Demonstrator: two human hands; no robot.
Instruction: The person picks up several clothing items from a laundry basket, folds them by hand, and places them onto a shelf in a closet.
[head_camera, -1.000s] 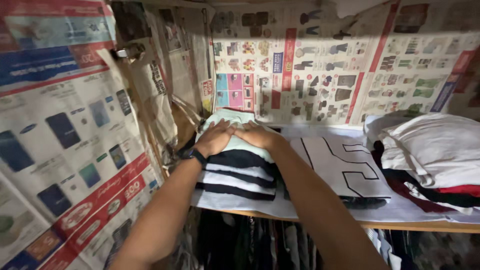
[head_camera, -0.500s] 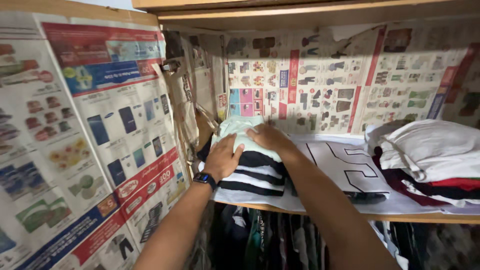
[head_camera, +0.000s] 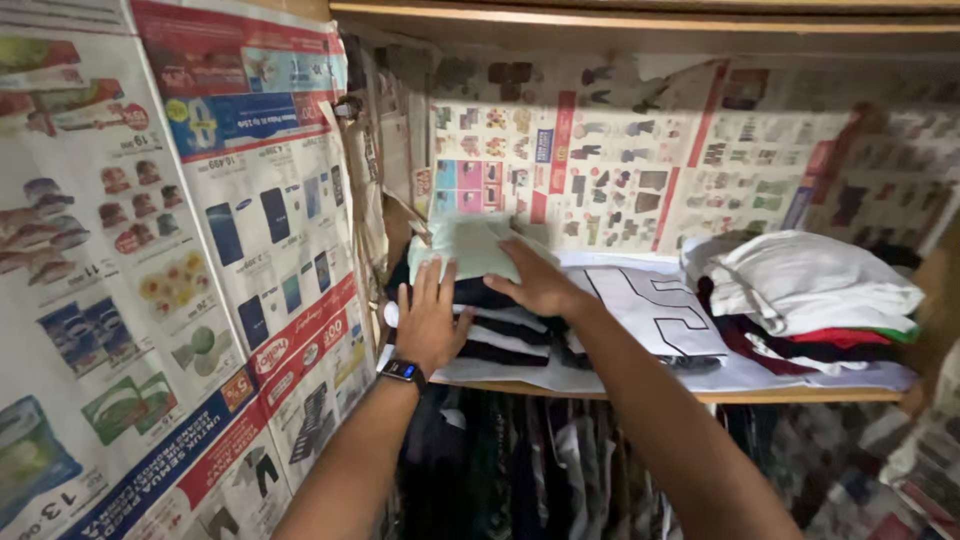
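Note:
A folded stack of clothes sits at the left end of a wooden shelf (head_camera: 800, 396): a pale green garment (head_camera: 470, 245) on top of a black-and-white striped one (head_camera: 510, 335). My left hand (head_camera: 430, 320), with a smartwatch (head_camera: 402, 372) on the wrist, lies flat with fingers spread against the front left of the stack. My right hand (head_camera: 535, 285) rests palm down on the stack's top, at the green garment's right edge. Neither hand grips anything.
A white garment with black lines (head_camera: 655, 310) lies flat beside the stack. A rumpled pile of white, red, green and dark clothes (head_camera: 800, 295) fills the shelf's right. Newspaper (head_camera: 200, 250) lines the left wall and back. Clothes hang (head_camera: 560, 470) below the shelf.
My left hand has slid from the top of the stack down to its front left side. My right hand stays on top. The view has pulled back and shifted right.

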